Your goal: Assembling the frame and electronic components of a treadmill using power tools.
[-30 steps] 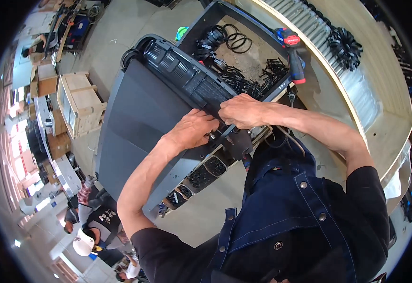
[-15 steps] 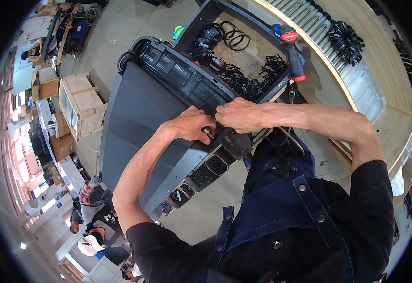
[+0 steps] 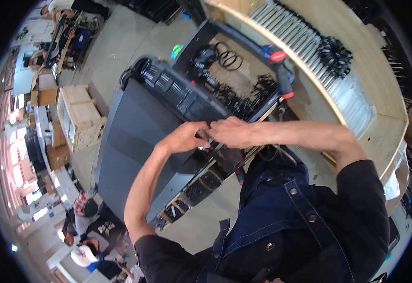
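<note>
A large dark grey machine cabinet (image 3: 135,141) with a black vented top panel (image 3: 177,89) stands in front of me. My left hand (image 3: 184,137) and my right hand (image 3: 229,132) meet at the cabinet's near edge, fingers pinched together on a small part that they hide from view. Just below the hands hangs a small black block (image 3: 229,160) on the cabinet's edge. Whether either hand grips something firmly is hidden by the fingers.
A black tray (image 3: 243,89) behind the cabinet holds black cables and rings. A red and blue power drill (image 3: 279,70) lies at its right side. A wooden bench (image 3: 357,85) with metal strips curves to the right. A wooden crate (image 3: 78,118) sits left; people stand lower left.
Both hands have shifted slightly up along the cabinet's edge and stayed together. The view has tilted a little.
</note>
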`<state>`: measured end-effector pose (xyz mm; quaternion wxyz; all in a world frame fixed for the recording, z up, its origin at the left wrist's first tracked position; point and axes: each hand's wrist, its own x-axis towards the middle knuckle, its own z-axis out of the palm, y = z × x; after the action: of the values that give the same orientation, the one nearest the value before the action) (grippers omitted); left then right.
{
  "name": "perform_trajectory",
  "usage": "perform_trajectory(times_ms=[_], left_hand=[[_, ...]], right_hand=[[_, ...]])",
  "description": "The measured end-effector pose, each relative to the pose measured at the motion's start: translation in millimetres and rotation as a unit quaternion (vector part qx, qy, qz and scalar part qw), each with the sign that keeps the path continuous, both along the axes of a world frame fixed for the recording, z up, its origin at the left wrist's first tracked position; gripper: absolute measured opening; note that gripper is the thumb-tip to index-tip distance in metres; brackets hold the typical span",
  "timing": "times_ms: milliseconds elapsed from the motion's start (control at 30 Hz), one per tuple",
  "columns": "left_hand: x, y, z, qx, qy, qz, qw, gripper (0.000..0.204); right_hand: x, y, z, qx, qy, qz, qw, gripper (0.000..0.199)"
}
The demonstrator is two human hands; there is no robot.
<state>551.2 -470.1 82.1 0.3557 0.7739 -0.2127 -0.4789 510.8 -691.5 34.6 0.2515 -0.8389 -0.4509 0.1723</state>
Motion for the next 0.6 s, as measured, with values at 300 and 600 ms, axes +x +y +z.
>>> perform_trajectory(times_ms=[300,600], left_hand=[[-52,-8,-7,-0.015,-0.055,0.224,0.973,0.022],[-93,-35,17,-0.449,0.040,0.633,0.630,0.038]], right_hand=[[1,-69,-15,0.226,-0.022,-0.449,0.864,0.030],[107,-193,-146,0.209,0.227,-0.583,0.752,0.020]])
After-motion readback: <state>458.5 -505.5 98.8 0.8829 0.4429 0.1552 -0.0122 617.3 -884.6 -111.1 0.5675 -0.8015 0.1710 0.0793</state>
